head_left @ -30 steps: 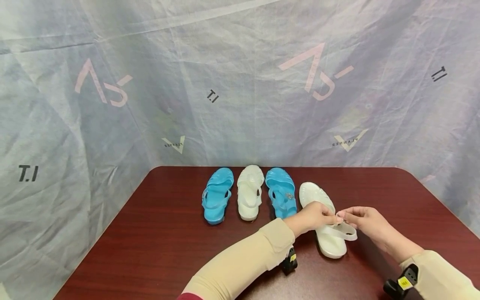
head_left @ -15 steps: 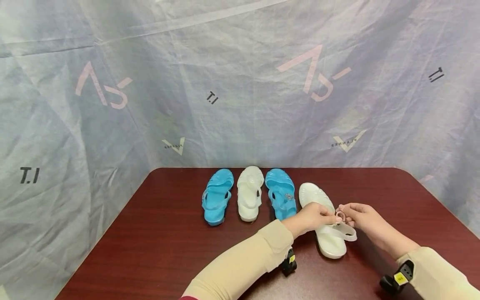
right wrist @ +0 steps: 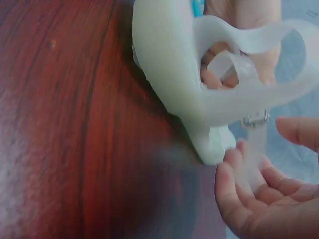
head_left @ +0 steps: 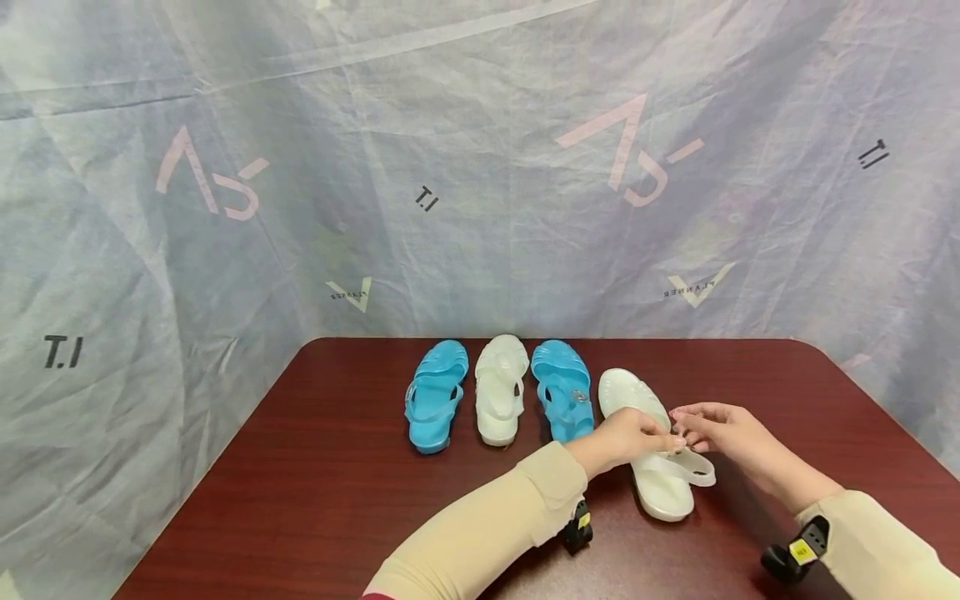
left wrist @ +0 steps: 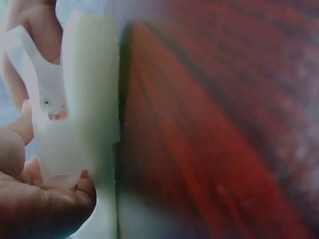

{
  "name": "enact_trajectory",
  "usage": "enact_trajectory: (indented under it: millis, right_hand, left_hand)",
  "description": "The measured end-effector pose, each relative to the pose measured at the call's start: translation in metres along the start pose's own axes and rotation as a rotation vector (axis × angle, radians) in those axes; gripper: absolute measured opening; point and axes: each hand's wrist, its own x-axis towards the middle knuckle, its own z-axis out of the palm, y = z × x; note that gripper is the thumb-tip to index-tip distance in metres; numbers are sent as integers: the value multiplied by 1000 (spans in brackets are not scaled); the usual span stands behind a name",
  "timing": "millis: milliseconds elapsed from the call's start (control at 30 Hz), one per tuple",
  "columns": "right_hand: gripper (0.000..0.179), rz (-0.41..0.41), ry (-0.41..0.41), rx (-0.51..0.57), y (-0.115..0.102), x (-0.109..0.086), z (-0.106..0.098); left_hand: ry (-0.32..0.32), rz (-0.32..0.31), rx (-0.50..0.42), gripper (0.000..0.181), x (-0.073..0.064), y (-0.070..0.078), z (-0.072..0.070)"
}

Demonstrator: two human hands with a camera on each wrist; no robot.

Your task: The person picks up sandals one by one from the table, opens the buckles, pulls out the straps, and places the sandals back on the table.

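A white jelly sandal (head_left: 663,497) lies on the table at the right end of the row, its heel strap (head_left: 699,468) sticking out to the right. My left hand (head_left: 628,433) reaches over it and pinches the strap by the buckle; in the left wrist view the thumb and fingers (left wrist: 75,196) hold the translucent strap. On the other side is my right hand (head_left: 723,433). In the right wrist view, a metal buckle (right wrist: 255,118) sits on the strap, and the loose strap end lies against my right fingers (right wrist: 227,186), with the thumb lifted away from them.
To the left stand a blue sandal (head_left: 431,425), a white sandal (head_left: 497,425) and another blue sandal (head_left: 558,367), toes toward the back edge of the dark red table (head_left: 300,483). A grey printed cloth (head_left: 465,167) hangs behind the table.
A strap loop that showed at my right fingertips half a second ago no longer shows there; the right fingers have spread slightly. My left hand and the sandals keep their places.
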Motion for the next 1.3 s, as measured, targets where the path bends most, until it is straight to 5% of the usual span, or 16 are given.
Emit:
enact_trajectory:
  millis: [300, 500, 667, 900, 1133, 1300]
  right_hand:
    - [42, 35, -136, 41, 9, -8, -15]
    - [32, -9, -205, 111, 10, -10, -16]
    - [36, -27, -207, 62, 12, -14, -14]
    - [37, -80, -145, -7, 11, -16, -5]
    - [40, -44, -161, -37, 7, -15, -6]
    - [41, -33, -147, -33, 3, -16, -3]
  left_hand:
    - [4, -22, -12, 25, 1, 3, -3]
    - [-10, 38, -30, 25, -1, 2, -7]
    - [-47, 92, -33, 20, -4, -1, -14]
    - [-3, 139, 215, 15, -8, 2, -22]
    - [64, 180, 486, 14, -14, 16, -20]
    - [85, 209, 543, 13, -13, 18, -20]
